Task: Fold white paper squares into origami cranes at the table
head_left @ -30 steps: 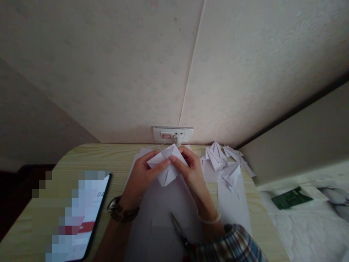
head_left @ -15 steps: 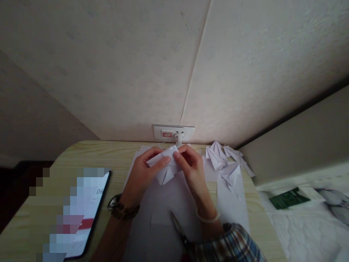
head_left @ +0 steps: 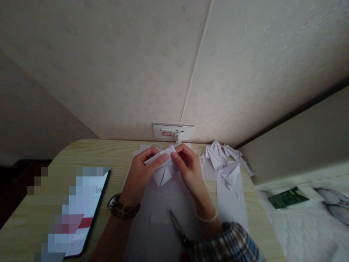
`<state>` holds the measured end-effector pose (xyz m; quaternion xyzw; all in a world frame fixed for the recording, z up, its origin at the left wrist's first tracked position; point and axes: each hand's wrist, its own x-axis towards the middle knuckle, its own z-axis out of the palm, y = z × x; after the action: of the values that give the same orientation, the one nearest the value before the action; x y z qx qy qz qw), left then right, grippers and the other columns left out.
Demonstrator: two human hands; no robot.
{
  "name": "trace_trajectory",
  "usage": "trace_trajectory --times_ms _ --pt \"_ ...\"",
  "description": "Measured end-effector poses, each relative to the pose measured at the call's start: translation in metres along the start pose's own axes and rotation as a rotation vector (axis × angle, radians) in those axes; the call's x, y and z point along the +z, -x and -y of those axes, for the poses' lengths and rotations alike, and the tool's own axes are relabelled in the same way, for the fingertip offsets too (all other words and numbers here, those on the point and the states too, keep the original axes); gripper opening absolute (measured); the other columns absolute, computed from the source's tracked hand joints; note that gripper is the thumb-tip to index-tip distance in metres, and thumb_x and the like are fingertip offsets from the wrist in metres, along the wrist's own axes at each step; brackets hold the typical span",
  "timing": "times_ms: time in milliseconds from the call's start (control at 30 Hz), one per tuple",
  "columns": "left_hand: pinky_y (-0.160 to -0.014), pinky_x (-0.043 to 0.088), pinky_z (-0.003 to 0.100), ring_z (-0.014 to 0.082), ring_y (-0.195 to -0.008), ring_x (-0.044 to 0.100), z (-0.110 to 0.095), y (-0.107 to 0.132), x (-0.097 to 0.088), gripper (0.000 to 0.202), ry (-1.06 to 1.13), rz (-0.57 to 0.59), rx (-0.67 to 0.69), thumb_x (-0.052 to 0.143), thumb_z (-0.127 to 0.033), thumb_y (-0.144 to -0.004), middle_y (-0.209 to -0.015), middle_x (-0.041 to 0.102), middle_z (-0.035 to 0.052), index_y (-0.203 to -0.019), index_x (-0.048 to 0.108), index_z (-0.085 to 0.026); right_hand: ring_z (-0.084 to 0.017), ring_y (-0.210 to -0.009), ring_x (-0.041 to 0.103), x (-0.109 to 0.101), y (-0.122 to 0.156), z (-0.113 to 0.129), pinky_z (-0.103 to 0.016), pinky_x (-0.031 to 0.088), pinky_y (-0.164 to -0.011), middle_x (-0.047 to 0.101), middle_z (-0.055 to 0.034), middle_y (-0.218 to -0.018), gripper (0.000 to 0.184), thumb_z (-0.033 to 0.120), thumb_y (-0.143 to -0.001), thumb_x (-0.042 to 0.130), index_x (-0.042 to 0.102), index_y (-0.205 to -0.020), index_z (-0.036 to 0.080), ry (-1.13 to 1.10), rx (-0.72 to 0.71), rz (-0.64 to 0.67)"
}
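Displaying blurred characters where "06" had stood, the smartphone (head_left: 89, 208) lay on the bench (head_left: 114, 154). The left hand (head_left: 140, 174) and right hand (head_left: 190, 168) pinched the folded paper (head_left: 163, 176) above white sheets (head_left: 167, 214), less of its right side showing than before. The green packet (head_left: 289, 198) was illegible.

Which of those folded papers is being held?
The folded paper pinched between the left hand and right hand; the others lie farther right, untouched.

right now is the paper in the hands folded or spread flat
Folded: the white paper between the left hand and right hand shows creases and angled flaps.
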<state>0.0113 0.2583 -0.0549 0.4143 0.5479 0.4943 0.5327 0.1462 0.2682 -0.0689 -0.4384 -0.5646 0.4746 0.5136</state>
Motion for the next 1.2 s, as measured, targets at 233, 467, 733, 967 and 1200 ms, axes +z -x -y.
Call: trace_trajectory --times_ms 233,467,733,967,1200 --pt "-0.068 0.046 0.025 0.0157 -0.072 0.058 -0.0071 -0.0009 0.0044 0.021 0.037 -0.026 0.082 0.079 -0.034 -0.064 -0.073 0.066 0.0005 -0.067 0.068 -0.017 -0.014 -0.07 0.053 0.0016 -0.0002 0.0032 -0.026 0.042 -0.067 0.057 0.0014 -0.07 0.018 0.027 -0.088 0.057 0.058 -0.071 0.02 0.08 -0.026 0.061" --pt "-0.068 0.047 0.025 0.0151 -0.068 0.059 -0.005 -0.0012 0.0036 0.019 0.049 -0.043 0.094 0.078 -0.034 -0.064 -0.068 0.065 -0.0007 -0.064 0.067 -0.018 -0.013 -0.068 0.052 0.0015 -0.0002 0.0026 -0.025 0.041 -0.065 0.055 0.0021 -0.069 0.019 0.026 -0.089 0.055 0.056 -0.071 0.02 0.122 -0.078 0.094" --pt "-0.066 0.046 0.023 0.0128 -0.065 0.057 -0.0036 -0.0011 0.0027 0.018 0.041 -0.071 0.126 0.078 -0.03 -0.065 -0.065 0.063 -0.0025 -0.063 0.065 -0.018 -0.013 -0.067 0.051 0.0032 0.0002 0.0032 -0.026 0.04 -0.064 0.056 0.0016 -0.068 0.02 0.028 -0.088 0.057 0.058 -0.071 0.02 0.146 -0.063 0.109" --pt "-0.061 0.045 0.023 0.0118 -0.061 0.056 -0.0016 -0.0007 0.0035 0.019 0.105 -0.131 0.098 0.08 -0.029 -0.063 -0.063 0.063 -0.0027 -0.062 0.065 -0.018 -0.012 -0.061 0.048 0.0033 -0.0014 0.0031 -0.025 0.038 -0.06 0.055 0.0028 -0.063 0.022 0.029 -0.085 0.061 0.059 -0.065 0.019 0.119 0.001 0.061" --pt "-0.056 0.042 0.021 0.0107 -0.059 0.054 -0.0003 -0.0005 0.0013 0.017 0.131 -0.188 0.109 0.079 -0.027 -0.063 -0.062 0.063 -0.0038 -0.062 0.064 -0.019 -0.011 -0.06 0.046 0.0024 -0.0016 0.0014 -0.024 0.036 -0.059 0.051 0.0038 -0.061 0.025 0.031 -0.085 0.06 0.056 -0.063 0.019 0.051 0.04 0.095"
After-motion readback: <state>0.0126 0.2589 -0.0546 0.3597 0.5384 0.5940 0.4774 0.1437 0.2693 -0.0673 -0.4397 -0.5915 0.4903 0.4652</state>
